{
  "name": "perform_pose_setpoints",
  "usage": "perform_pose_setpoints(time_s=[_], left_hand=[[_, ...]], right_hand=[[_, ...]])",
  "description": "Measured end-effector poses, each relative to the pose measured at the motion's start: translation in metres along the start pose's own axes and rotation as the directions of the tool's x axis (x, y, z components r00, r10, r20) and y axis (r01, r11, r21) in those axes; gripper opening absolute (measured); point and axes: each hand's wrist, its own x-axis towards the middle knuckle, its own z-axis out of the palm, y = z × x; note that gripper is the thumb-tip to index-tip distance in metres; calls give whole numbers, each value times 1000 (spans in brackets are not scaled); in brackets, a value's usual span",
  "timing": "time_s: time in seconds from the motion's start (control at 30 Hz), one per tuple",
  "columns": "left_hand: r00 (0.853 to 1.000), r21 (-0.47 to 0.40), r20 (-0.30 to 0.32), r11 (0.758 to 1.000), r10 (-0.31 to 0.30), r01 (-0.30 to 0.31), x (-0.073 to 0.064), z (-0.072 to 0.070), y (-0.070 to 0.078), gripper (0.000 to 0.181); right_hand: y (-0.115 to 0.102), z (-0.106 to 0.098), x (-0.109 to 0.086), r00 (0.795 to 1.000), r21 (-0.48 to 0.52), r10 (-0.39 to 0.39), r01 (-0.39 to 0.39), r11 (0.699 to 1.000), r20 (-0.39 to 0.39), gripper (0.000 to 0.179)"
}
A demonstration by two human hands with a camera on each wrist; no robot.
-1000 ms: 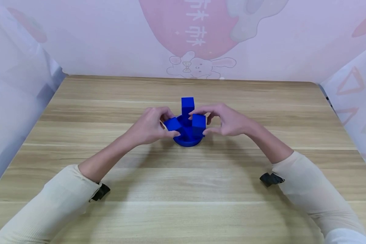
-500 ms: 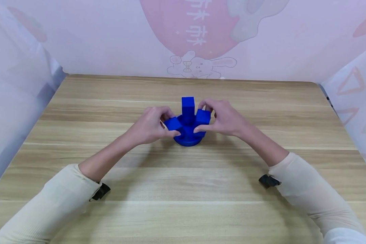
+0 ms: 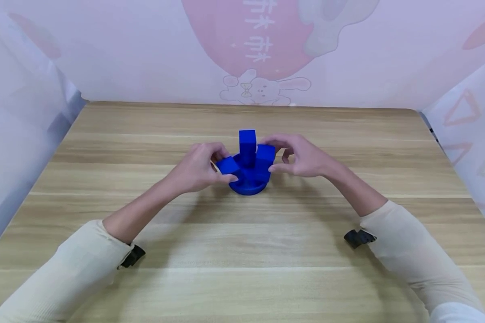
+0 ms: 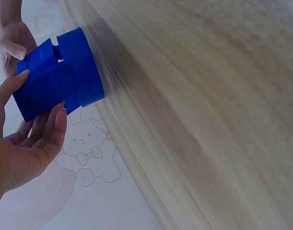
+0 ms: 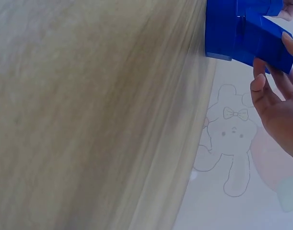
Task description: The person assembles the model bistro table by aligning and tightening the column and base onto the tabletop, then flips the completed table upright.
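A blue round base [image 3: 248,190] stands on the table and bears three blue square-ended posts. The rear post [image 3: 247,146] is upright, while the left post [image 3: 228,165] and the right post [image 3: 265,154] lean outward. My left hand [image 3: 202,168] grips the left post between thumb and fingers; the left wrist view shows the thumb on one face and the fingertips on the opposite side. Around the right post is my right hand [image 3: 301,154], thumb at its front and fingers behind; in the right wrist view thumb and fingertips meet the post [image 5: 266,40].
The wood-grain table [image 3: 242,251] extends on all sides of the blue piece. Behind it rises a pale wall [image 3: 145,54] with rabbit and strawberry drawings, and white sheeting hangs at both sides. Small black devices [image 3: 359,238] sit at both sleeves.
My right hand shifted its hold on the right post, which swung outward to the right and back. Its thumb moved from the front face to the right edge. The left hand stayed put.
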Motion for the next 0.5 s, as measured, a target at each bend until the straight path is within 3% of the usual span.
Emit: perform_pose_setpoints(time_s=[0.27, 0.5], left_hand=[[1000, 9, -6, 1000, -1, 1, -2, -1, 0, 35], [1000, 7, -8, 1000, 4, -4, -2, -1, 0, 34]], right_hand=[[2, 2, 3, 999, 18, 28, -27, 999, -22, 55], [-3, 7, 4, 994, -122, 29, -42, 992, -107, 46]])
